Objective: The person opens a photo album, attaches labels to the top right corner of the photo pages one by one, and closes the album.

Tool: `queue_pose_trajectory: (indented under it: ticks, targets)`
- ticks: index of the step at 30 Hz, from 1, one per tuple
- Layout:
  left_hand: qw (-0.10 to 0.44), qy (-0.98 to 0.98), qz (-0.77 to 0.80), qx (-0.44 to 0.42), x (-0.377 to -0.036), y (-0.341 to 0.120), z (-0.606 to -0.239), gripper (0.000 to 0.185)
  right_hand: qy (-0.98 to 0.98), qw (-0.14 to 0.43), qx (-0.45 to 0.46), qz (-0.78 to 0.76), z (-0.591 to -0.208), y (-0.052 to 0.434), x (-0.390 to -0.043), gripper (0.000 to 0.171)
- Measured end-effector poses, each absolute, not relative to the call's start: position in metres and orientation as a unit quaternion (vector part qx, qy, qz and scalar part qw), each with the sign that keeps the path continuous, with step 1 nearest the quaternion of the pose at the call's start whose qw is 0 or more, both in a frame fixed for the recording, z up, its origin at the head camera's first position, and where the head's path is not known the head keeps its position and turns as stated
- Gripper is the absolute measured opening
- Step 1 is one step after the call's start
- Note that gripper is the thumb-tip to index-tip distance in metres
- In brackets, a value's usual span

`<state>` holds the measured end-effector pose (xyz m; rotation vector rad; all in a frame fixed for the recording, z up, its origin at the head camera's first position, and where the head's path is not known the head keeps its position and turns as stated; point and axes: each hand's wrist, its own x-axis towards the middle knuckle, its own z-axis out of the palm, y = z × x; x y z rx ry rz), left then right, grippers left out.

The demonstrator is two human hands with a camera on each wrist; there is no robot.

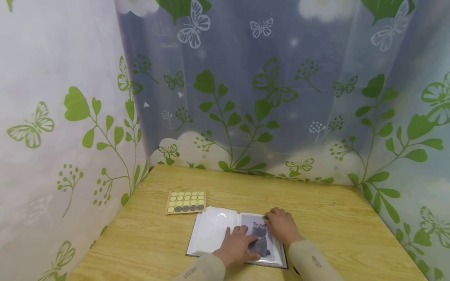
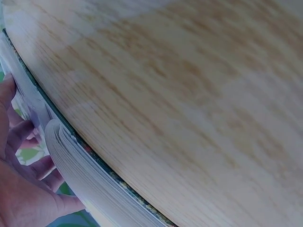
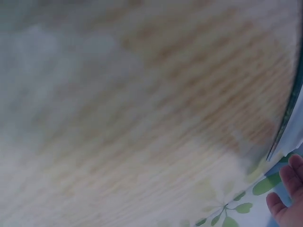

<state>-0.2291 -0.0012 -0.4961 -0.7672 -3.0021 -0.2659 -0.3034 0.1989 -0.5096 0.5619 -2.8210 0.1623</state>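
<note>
An open photo album [image 1: 215, 230] with clear sleeves lies on the table. Its right page carries a picture of a grey cat [image 1: 260, 248]. My left hand [image 1: 236, 246] rests across the middle of the album with its fingers spread, the thumb side over the picture. In the left wrist view the left hand [image 2: 28, 184] is beside the thick stack of page edges [image 2: 94, 177]. My right hand [image 1: 282, 224] touches the top right corner of the picture, fingertips at a small dark spot there. Only part of the right hand [image 3: 289, 198] appears in the right wrist view, near the album's cover edge [image 3: 287, 118].
A sheet of round stickers [image 1: 186, 201], mostly yellow with several dark circles in the bottom row, lies beyond the album's left corner. The wood-grain table [image 1: 334, 218] is bordered by a curtain [image 1: 239, 128] with leaves and butterflies on three sides.
</note>
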Motion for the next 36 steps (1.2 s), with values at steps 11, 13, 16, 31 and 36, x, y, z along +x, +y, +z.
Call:
queue_pose_trajectory:
  ticks: [11,13,16,31,36]
  targets:
    - [0.019,-0.966,-0.071,-0.246,-0.229,-0.001,-0.495,0.06,-0.963,0.122,0.239,0.037,-0.512,0.191,-0.285,0.028]
    - [0.017,-0.966,-0.069,-0.247,-0.23,-0.001,-0.495,0.061,-0.963,0.112,0.242,0.047,-0.513,0.191,-0.281,0.038]
    - [0.014,-0.966,-0.073,-0.249,-0.23,-0.002,-0.496,0.061,-0.964,0.095,0.24,0.057,-0.515,0.192,-0.274,0.052]
    - [0.009,-0.96,-0.091,-0.264,-0.231,-0.008,-0.498,0.059,-0.963,0.081,0.241,0.094,-0.522,0.197,-0.278,0.058]
    - [0.014,-0.958,-0.089,-0.273,-0.232,-0.006,-0.501,0.059,-0.966,0.081,0.225,0.098,-0.524,0.194,-0.285,0.063]
